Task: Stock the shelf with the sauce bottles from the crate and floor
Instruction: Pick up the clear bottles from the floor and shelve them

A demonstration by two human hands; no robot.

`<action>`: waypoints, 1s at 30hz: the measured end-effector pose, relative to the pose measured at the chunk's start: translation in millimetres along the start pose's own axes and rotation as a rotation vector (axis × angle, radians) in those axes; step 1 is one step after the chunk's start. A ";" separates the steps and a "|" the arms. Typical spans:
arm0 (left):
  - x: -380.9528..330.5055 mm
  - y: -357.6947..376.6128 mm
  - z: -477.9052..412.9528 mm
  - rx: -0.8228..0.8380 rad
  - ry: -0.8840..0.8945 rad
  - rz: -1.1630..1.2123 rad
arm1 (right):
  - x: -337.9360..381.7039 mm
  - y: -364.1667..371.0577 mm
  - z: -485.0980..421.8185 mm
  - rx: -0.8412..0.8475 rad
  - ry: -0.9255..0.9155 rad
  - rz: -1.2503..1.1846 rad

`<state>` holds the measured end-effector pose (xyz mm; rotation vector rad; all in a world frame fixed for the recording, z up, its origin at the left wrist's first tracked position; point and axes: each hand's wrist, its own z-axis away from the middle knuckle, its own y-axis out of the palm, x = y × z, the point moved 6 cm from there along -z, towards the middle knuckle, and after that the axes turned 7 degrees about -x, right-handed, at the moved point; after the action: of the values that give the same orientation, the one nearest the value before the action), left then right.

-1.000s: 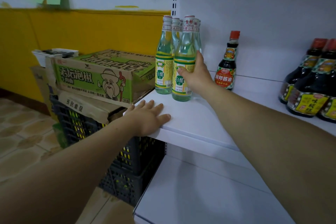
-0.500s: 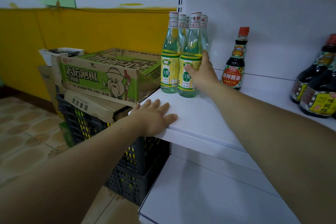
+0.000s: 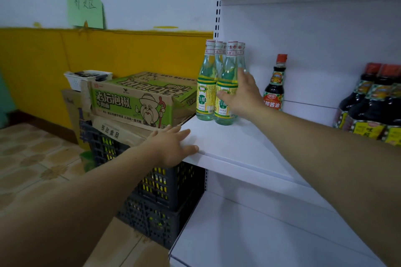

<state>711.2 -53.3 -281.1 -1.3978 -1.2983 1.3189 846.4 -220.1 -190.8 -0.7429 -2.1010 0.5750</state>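
My left hand [image 3: 173, 147] lies flat on the front corner of the white shelf [image 3: 227, 143], fingers [image 3: 184, 134] straight and spread, holding nothing. At 6 o'clock below it sits the black crate [image 3: 169, 182], and a green noodle carton [image 3: 138, 97] is stacked above at 10 o'clock. Farther in, my right hand [image 3: 243, 95] rests nearly open against the front white vinegar bottle [image 3: 225, 84], thumb touching its label and fingers almost straight along its right side. That bottle stands upright in a tight cluster at the shelf's left end. 1 small soy sauce bottle [image 3: 274, 89] stands at 3 o'clock.
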 end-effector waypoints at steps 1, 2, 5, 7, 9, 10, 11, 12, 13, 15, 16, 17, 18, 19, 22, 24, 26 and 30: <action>4.4 -4.2 10.5 -0.011 -0.011 0.010 | 10.7 -5.1 7.8 0.000 -0.041 0.024; 8.6 -8.3 21.2 -0.024 -0.021 0.022 | 23.0 -9.0 16.4 0.010 -0.084 0.039; 22.7 -14.7 57.0 -0.041 -0.066 0.020 | 62.0 -11.3 47.9 0.091 -0.197 0.049; 33.4 -14.0 90.9 -0.004 -0.144 0.010 | 89.7 -6.4 78.6 0.203 -0.254 0.021; 46.3 -7.2 130.6 0.044 -0.249 0.020 | 115.8 6.7 117.0 0.322 -0.307 -0.007; 53.6 -1.5 151.6 0.058 -0.294 0.025 | 126.9 16.2 138.1 0.381 -0.329 -0.013; 61.1 4.8 172.6 0.063 -0.334 0.032 | 136.2 27.2 159.7 0.441 -0.349 -0.013; 68.1 12.7 195.0 0.068 -0.376 0.043 | 143.5 39.8 182.5 0.507 -0.369 -0.007; 74.6 22.5 218.1 0.080 -0.418 0.055 | 148.3 52.9 205.7 0.575 -0.382 -0.007; 86.4 46.7 262.6 0.112 -0.493 0.082 | 153.3 79.8 252.6 0.706 -0.393 -0.017; 91.5 61.6 283.7 0.131 -0.530 0.106 | 153.3 94.2 275.9 0.766 -0.396 -0.014; 96.3 77.5 304.0 0.151 -0.571 0.134 | 152.0 108.7 299.4 0.819 -0.399 -0.006; 101.1 94.5 323.8 0.170 -0.618 0.165 | 149.7 123.8 323.2 0.866 -0.400 0.004; 106.2 112.4 342.5 0.190 -0.665 0.193 | 146.6 138.9 346.2 0.907 -0.398 0.013; 119.9 169.7 389.6 0.289 -0.756 0.209 | 131.4 183.5 409.3 1.033 -0.388 0.068; 131.3 205.3 411.5 0.356 -0.801 0.185 | 117.5 212.3 443.7 1.121 -0.395 0.074; 145.4 238.5 424.2 0.400 -0.848 0.233 | 102.6 241.4 473.5 1.209 -0.394 0.059; 168.0 294.4 426.0 0.430 -0.867 0.330 | 65.6 301.0 523.1 1.360 -0.345 0.127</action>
<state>323.5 26.9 -654.8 -0.7525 -1.1925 2.4260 479.9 -31.4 -636.5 0.0467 -1.3988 1.9829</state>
